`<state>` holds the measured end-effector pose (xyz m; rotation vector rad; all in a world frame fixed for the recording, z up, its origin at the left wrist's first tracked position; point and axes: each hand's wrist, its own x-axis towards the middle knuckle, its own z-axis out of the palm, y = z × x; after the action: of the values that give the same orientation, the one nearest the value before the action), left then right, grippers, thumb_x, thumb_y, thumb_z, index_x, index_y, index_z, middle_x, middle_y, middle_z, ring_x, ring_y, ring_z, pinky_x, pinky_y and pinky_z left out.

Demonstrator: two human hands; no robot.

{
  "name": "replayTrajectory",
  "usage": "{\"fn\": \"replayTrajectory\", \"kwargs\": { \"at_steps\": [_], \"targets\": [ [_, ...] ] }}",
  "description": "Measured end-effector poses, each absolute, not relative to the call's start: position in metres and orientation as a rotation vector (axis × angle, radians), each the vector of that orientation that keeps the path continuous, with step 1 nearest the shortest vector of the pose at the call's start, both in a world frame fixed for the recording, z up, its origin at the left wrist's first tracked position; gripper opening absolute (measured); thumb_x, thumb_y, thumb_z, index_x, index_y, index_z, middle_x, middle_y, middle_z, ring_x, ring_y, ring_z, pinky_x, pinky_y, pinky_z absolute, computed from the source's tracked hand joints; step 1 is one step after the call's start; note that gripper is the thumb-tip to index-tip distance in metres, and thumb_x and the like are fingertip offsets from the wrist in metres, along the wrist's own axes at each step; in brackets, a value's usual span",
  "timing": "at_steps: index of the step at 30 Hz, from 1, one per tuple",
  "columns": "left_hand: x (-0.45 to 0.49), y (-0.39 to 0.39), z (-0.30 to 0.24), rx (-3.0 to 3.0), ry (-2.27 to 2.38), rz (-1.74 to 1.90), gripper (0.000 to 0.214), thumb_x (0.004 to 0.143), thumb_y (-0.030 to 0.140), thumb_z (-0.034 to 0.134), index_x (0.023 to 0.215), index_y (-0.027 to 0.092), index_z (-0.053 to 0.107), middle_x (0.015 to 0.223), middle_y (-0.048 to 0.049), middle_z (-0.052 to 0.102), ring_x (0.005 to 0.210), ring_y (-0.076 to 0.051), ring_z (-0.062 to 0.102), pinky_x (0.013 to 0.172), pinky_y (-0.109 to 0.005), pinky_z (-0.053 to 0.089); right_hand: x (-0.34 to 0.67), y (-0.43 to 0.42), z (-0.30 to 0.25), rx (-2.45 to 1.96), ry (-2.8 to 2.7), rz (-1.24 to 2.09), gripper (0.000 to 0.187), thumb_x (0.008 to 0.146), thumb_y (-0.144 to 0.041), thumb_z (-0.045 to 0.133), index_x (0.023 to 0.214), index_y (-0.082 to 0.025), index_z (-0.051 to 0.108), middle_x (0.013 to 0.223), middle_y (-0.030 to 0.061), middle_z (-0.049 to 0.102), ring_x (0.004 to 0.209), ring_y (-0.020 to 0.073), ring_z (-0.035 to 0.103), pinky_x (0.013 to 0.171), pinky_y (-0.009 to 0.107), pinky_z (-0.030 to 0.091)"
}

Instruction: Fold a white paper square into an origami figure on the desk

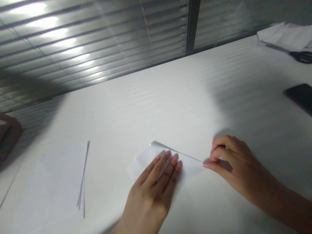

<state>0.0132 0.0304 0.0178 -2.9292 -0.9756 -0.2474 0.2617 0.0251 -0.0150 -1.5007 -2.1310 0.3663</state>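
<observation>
A folded piece of white paper (187,161) lies on the white table (170,97) in front of me. My left hand (156,185) lies flat on its left half, fingers stretched out together and pressing it down. My right hand (229,159) is at the paper's pointed right tip, with the fingers curled and the fingertips pinching or pressing that tip against the table.
A small stack of white sheets (53,185) lies at the near left. At the far right are more papers (285,35), black scissors (303,57) and a dark phone (301,96). Closed window blinds (97,42) run behind the table. A brown object (7,136) sits at the left edge.
</observation>
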Motion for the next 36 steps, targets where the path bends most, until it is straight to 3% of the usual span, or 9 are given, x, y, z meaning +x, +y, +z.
{"fn": "replayTrajectory", "kwargs": {
  "at_steps": [7, 12, 15, 22, 31, 36],
  "targets": [
    [0.013, 0.029, 0.007, -2.894, -1.033, -0.429, 0.042, 0.101, 0.012, 0.026, 0.124, 0.013, 0.061, 0.135, -0.0045, 0.057, 0.132, -0.020, 0.044, 0.113, -0.035, 0.036, 0.280, 0.028, -0.004, -1.525, -2.009, 0.568, 0.007, 0.091, -0.020, 0.053, 0.089, -0.023, 0.059, 0.091, 0.0024, 0.060, 0.092, 0.0183, 0.058, 0.081, 0.033, 0.047],
    [0.012, 0.031, 0.015, -2.943, -0.940, -0.287, 0.039, 0.100, 0.012, 0.031, 0.127, 0.013, 0.059, 0.135, -0.0067, 0.057, 0.128, -0.022, 0.049, 0.109, -0.035, 0.042, 0.277, 0.008, 0.006, -1.275, -2.307, 0.365, 0.031, 0.096, -0.017, 0.045, 0.125, -0.020, 0.054, 0.108, 0.0050, 0.065, 0.104, 0.0173, 0.057, 0.090, 0.031, 0.046],
    [0.012, 0.032, 0.017, -2.927, -0.944, -0.299, 0.038, 0.100, 0.012, 0.032, 0.126, 0.012, 0.059, 0.134, -0.0082, 0.057, 0.127, -0.023, 0.050, 0.108, -0.037, 0.043, 0.264, -0.005, 0.000, -1.258, -2.426, 0.242, 0.036, 0.096, -0.021, 0.043, 0.132, -0.016, 0.050, 0.106, 0.0049, 0.067, 0.099, 0.0199, 0.058, 0.091, 0.035, 0.043],
    [0.013, 0.031, 0.013, -2.900, -0.926, -0.282, 0.040, 0.101, 0.013, 0.029, 0.126, 0.012, 0.060, 0.134, -0.0067, 0.058, 0.126, -0.023, 0.052, 0.106, -0.036, 0.044, 0.260, -0.009, -0.012, -1.378, -2.415, 0.063, 0.037, 0.094, -0.017, 0.044, 0.129, -0.022, 0.054, 0.087, 0.0015, 0.066, 0.079, 0.0193, 0.056, 0.083, 0.039, 0.037],
    [0.013, 0.032, 0.014, -2.894, -0.921, -0.311, 0.039, 0.100, 0.012, 0.030, 0.124, 0.012, 0.061, 0.134, -0.0059, 0.058, 0.126, -0.023, 0.052, 0.107, -0.036, 0.043, 0.283, -0.015, -0.009, -1.396, -2.483, -0.191, 0.035, 0.094, -0.011, 0.044, 0.126, -0.020, 0.057, 0.081, 0.0023, 0.066, 0.078, 0.0209, 0.057, 0.079, 0.040, 0.033],
    [0.014, 0.030, 0.014, -2.892, -0.938, -0.293, 0.038, 0.100, 0.012, 0.032, 0.125, 0.012, 0.060, 0.133, -0.0078, 0.058, 0.124, -0.023, 0.053, 0.106, -0.037, 0.045, 0.269, -0.013, 0.001, -1.313, -2.377, 0.046, 0.033, 0.099, -0.019, 0.036, 0.124, -0.017, 0.057, 0.081, 0.0021, 0.068, 0.073, 0.0162, 0.057, 0.077, 0.035, 0.034]
  ]
}}
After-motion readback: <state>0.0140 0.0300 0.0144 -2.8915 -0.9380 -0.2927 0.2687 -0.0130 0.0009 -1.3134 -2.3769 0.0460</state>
